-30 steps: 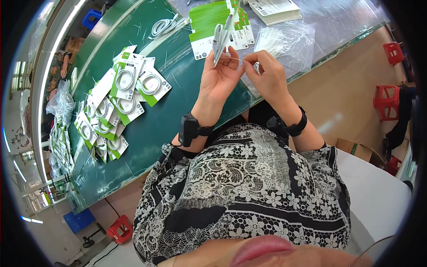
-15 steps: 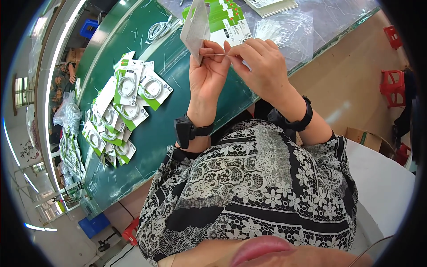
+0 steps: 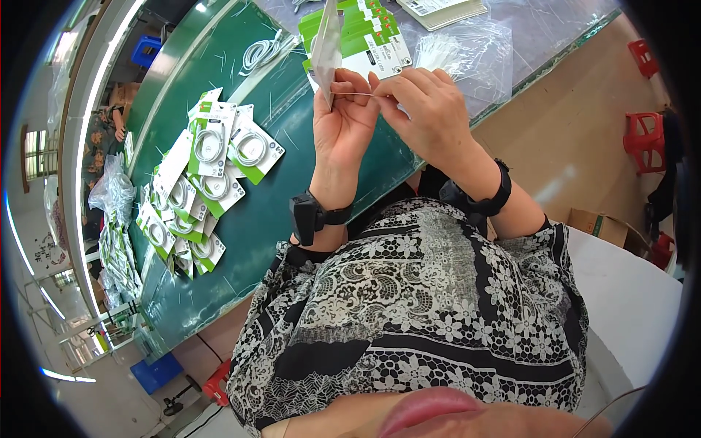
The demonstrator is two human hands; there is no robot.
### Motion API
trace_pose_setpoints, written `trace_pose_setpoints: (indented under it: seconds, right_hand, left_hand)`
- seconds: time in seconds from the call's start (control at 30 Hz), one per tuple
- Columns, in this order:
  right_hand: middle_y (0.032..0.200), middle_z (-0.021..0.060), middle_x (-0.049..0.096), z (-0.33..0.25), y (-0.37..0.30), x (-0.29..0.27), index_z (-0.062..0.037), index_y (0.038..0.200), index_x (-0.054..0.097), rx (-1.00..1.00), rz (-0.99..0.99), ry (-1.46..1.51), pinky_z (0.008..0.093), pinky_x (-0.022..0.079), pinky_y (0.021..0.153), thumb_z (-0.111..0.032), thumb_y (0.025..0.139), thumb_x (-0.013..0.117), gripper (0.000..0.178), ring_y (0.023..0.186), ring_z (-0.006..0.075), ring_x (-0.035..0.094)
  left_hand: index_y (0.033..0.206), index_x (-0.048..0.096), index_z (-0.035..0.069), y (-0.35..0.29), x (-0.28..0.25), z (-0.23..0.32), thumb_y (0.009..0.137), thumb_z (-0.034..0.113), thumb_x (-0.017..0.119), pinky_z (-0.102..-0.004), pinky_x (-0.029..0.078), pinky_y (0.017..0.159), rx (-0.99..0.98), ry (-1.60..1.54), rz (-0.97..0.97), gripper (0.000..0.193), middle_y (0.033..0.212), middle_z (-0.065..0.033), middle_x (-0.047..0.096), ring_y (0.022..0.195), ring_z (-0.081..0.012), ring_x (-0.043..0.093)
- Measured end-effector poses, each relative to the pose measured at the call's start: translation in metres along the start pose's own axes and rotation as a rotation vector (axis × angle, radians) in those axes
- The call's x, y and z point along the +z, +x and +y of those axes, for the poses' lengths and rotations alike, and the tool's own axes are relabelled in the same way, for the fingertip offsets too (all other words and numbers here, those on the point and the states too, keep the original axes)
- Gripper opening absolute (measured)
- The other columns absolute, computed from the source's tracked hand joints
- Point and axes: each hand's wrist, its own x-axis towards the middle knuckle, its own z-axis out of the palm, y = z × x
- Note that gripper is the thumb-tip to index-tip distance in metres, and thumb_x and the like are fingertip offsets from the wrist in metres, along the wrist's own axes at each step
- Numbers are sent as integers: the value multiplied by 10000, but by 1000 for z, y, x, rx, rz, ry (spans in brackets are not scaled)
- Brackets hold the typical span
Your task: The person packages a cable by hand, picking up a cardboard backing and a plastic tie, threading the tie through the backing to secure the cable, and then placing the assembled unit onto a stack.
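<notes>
My left hand (image 3: 342, 117) holds a flat clear packet (image 3: 326, 45) upright by its lower edge, above the green table (image 3: 292, 168). My right hand (image 3: 427, 109) pinches the packet's thin bottom strip, fingertips touching those of my left hand. Both wrists wear black bands. Behind the packet lies a stack of green-and-white cards (image 3: 372, 36).
A spread of packed white cables on green-and-white cards (image 3: 204, 175) lies on the table's left part. Loose white cables (image 3: 261, 52) lie further back, a heap of clear bags (image 3: 467, 51) to the right. Red stools (image 3: 646, 124) stand on the floor at right.
Both hands have lifted the packet from the table and turned it upright; the fingers have closed along its lower edge.
</notes>
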Motion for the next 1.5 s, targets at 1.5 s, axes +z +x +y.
trace_pose_setpoints:
  seconds: [1.5]
  right_hand:
    - [1012,83,668,74,-33,-19,-18,1036,637,673,-2,534,315,495,827,-62,839,647,202,897,188,637]
  left_hand:
    - [1252,454,5,4,16,-48,960,236,546,-333,538,738,393,1158,1,383,1098,-102,610,910,-229,649]
